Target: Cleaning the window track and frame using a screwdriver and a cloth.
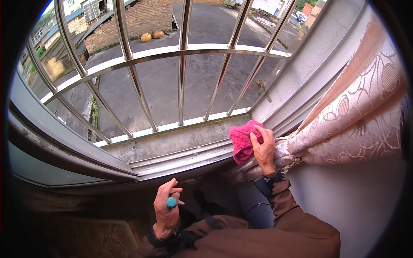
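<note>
A bright pink cloth (241, 144) is bunched up in my right hand (264, 150), whose fingers are closed on its right side. The cloth lies against the right end of the pale window track (185, 163), near the corner of the frame. Lower and to the left, my left hand (164, 215) is raised in front of my body with its fingers curled. A rounded teal handle end (171, 202) shows in that grip; the rest of the tool is hidden, so its kind cannot be made out.
Shiny metal security bars (183, 81) stand beyond a stained concrete sill (172, 145). At the right hangs a pink patterned curtain (344, 124), tied with a cord (294, 162). A sliding glass sash (56, 129) fills the left side. Outside lies a grey paved yard (206, 30).
</note>
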`<state>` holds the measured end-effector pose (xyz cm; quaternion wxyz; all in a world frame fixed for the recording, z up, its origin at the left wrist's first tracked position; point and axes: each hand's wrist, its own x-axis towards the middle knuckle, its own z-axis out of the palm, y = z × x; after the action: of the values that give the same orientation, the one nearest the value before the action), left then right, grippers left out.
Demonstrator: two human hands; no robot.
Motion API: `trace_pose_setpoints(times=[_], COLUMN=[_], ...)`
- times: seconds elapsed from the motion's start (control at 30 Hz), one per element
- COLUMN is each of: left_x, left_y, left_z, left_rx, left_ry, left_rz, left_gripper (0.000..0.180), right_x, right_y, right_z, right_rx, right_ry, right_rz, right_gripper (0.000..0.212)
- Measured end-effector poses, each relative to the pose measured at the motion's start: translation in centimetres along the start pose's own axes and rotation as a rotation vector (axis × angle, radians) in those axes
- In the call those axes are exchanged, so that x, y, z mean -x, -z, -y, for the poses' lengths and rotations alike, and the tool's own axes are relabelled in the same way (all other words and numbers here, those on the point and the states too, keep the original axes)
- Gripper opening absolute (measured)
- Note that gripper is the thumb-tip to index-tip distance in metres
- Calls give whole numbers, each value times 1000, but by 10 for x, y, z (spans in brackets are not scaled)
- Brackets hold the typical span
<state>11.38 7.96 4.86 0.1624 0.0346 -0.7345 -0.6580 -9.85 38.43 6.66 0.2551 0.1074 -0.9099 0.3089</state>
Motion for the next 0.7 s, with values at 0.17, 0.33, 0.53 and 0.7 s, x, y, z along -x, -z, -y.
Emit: trace_pose_setpoints(times=[0.17, 0.33, 0.53, 0.7], left_x=[21, 51, 75, 101], left_y=[30, 59, 77, 94], left_z=[6, 13, 12, 13], left_rx=[-137, -210, -313, -414], left_ry=[-7, 53, 66, 109], left_rz=[-122, -201, -208, -296], left_gripper=[33, 34, 35, 35], right_x=[13, 3, 18, 42], right_y=[-13, -38, -68, -95], right_z=[-41, -18, -58, 31], right_rx=[501, 344, 540, 530], right_ry=[114, 239, 13, 4], right_rz=[174, 241, 351, 443], right_gripper=[37, 70, 70, 67])
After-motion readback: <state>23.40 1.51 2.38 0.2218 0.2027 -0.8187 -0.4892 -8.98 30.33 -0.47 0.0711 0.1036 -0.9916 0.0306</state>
